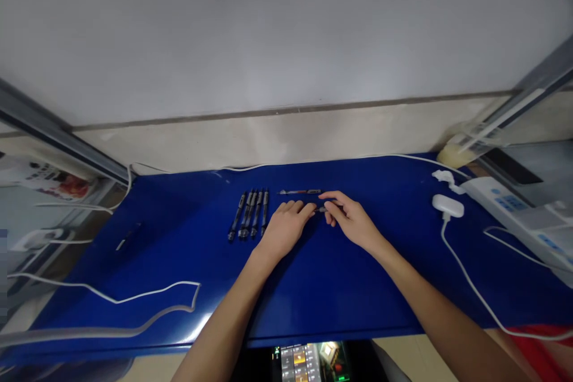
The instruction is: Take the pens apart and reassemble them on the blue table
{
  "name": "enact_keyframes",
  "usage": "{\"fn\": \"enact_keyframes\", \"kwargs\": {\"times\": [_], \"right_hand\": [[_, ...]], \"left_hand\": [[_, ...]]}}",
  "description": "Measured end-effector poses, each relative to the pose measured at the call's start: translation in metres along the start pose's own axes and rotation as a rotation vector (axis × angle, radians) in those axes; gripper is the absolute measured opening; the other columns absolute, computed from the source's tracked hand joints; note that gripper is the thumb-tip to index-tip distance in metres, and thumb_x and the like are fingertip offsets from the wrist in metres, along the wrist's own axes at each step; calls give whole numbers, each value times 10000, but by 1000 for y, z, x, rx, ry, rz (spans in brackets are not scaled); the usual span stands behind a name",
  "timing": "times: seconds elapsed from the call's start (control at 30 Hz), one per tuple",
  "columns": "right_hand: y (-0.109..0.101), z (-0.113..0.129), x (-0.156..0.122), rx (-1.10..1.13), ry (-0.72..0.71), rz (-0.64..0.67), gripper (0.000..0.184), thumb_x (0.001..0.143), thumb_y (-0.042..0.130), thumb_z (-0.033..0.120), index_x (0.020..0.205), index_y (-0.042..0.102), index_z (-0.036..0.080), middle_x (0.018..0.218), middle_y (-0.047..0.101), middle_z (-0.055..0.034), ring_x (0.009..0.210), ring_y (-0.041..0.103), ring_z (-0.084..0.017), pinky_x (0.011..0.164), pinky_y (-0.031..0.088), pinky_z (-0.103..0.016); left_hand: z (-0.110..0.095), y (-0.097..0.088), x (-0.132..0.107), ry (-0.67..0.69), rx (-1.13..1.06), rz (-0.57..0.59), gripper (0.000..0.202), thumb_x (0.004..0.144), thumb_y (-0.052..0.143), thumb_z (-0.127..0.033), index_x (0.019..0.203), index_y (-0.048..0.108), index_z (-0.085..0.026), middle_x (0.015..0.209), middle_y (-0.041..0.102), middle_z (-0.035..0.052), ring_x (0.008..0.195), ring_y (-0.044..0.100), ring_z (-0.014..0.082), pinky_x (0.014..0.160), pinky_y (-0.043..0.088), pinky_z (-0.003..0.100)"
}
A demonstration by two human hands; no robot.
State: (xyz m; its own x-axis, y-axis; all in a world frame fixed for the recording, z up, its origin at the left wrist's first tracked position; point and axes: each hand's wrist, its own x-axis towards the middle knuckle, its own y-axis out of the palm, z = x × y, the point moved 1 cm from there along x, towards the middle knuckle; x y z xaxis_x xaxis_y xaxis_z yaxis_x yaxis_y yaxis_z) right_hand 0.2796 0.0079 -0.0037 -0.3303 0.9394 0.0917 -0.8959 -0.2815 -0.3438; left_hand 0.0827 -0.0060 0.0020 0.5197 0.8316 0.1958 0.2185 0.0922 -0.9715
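Note:
My left hand [284, 230] lies flat on the blue tabletop [340, 286], its fingertips reaching towards a short dark pen [323, 209]. My right hand [351, 221] pinches that pen between thumb and fingers, and its middle part is hidden by them. Several black pens [248, 215] lie side by side, slightly fanned, to the left of my left hand. One more slim pen [299, 191] lies crosswise just beyond my fingers.
A white charger [447, 206] sits on the table at right, with a white cable [470, 274] running towards the near edge. A white device [514, 215] stands at the right end. Another white cable [116, 298] loops across the left side.

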Motion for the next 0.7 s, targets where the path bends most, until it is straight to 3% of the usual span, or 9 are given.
{"fn": "enact_keyframes", "kwargs": {"times": [0.07, 0.13, 0.23, 0.4, 0.63, 0.7], "right_hand": [[-1, -1, 1, -20, -19, -26, 272, 984, 524, 361, 1222, 598, 251, 790, 664, -7, 704, 625, -161, 700, 499, -320], [-2, 0, 1, -56, -34, -44, 248, 942, 597, 332, 1175, 633, 256, 945, 710, -30, 819, 660, -175, 754, 505, -323], [-6, 3, 1, -72, -26, -32, 177, 919, 627, 337, 1060, 692, 252, 1036, 724, -40, 885, 675, -192, 788, 511, -331], [-19, 6, 0, -90, 3, -92, 172, 918, 621, 359, 1012, 717, 251, 950, 723, -34, 787, 654, -185, 704, 491, -321], [-41, -5, 4, -14, 0, -286, 141, 894, 630, 316, 979, 697, 226, 857, 689, -41, 750, 631, -181, 684, 480, -310], [-41, -11, 5, -97, -10, -333, 131, 895, 626, 309, 990, 656, 224, 874, 683, -45, 732, 625, -182, 667, 482, -314]], "left_hand": [[-1, 0, 0, 21, -4, -8, 293, 1059, 300, -262, 1118, 576, -186, 1033, 637, 67, 944, 598, 212, 826, 441, 350], [-2, -1, 0, 26, -26, -22, 302, 1058, 275, -237, 1163, 553, -182, 1061, 630, 74, 949, 596, 211, 826, 440, 352], [-2, -2, 0, -14, -60, -30, 318, 1065, 274, -321, 1230, 521, -205, 1016, 633, 55, 908, 613, 205, 813, 449, 344], [5, 0, 0, -53, -30, -13, 366, 1062, 259, -407, 1042, 576, -225, 931, 626, 35, 828, 617, 190, 791, 461, 323], [15, -1, 1, -130, -168, -17, 356, 1065, 264, -387, 1081, 578, -221, 1009, 650, 52, 916, 643, 194, 808, 485, 305], [15, -2, 2, -150, -191, -32, 359, 1064, 263, -389, 1091, 579, -220, 1018, 654, 57, 950, 647, 200, 823, 490, 305]]}}
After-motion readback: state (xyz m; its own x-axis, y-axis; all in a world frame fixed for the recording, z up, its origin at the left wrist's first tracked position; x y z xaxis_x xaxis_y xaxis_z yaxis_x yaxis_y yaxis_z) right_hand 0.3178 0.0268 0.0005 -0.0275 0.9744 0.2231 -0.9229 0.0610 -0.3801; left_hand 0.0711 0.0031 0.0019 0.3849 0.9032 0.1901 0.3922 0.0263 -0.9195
